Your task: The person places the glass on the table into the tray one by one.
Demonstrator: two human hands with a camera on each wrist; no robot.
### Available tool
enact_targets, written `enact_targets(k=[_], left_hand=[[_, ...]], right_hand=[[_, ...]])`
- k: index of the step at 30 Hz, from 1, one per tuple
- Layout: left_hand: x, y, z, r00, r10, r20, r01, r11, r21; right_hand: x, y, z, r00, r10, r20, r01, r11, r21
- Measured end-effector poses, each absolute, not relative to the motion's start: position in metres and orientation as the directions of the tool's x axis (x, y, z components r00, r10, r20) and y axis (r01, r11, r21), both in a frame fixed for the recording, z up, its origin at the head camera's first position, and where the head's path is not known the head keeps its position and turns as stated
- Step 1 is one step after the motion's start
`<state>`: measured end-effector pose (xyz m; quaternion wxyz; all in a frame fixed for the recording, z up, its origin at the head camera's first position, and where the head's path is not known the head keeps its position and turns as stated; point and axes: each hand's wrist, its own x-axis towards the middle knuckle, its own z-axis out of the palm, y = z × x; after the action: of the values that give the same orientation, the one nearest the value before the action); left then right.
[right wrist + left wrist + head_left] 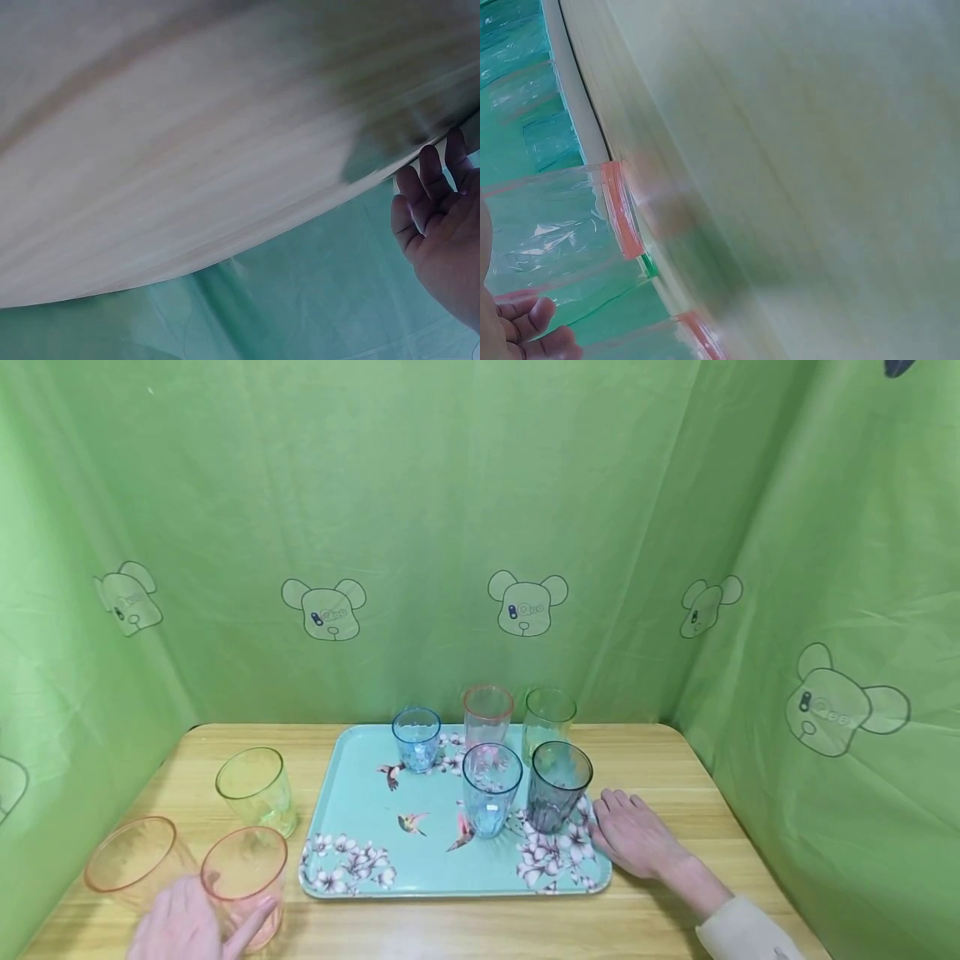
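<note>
The left hand was at the near side of a pink glass, which stood on the table left of the tray; its thumb lay across the glass and its fingers were bent beside it, though whether they gripped could not be told. An orange glass and a lime glass stood nearby. The right hand, loosely spread and grasping nothing, rested at the tray's right edge, near a grey glass standing on it.
</note>
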<state>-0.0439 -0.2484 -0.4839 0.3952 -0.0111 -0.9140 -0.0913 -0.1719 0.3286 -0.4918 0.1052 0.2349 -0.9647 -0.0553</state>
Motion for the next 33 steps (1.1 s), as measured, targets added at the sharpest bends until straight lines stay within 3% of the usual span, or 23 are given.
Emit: enact_targets(k=[4, 9, 21, 33], left_hand=[[-0.047, -0.247, -0.482, -0.680, -0.018, 0.733, 0.130, 0.981, 0.146], [-0.052, -0.243, -0.482, -0.609, 0.032, 0.793, 0.161, 0.983, 0.085], [-0.062, -0.233, -0.467, -0.528, 0.138, 0.838, 0.205, 0.978, -0.032], [-0.068, -0.220, -0.450, -0.604, 0.216, 0.767, 0.277, 0.960, -0.051]], right_hand=[[-0.172, 0.328, -0.491, -0.872, -0.460, 0.167, -0.439, 0.886, 0.150], [-0.173, 0.328, -0.490, -0.877, -0.455, 0.156, -0.435, 0.889, 0.146], [-0.172, 0.327, -0.491, -0.867, -0.465, 0.178, -0.445, 0.884, 0.141], [-0.173, 0.329, -0.493, -0.868, -0.463, 0.179, -0.443, 0.885, 0.142]])
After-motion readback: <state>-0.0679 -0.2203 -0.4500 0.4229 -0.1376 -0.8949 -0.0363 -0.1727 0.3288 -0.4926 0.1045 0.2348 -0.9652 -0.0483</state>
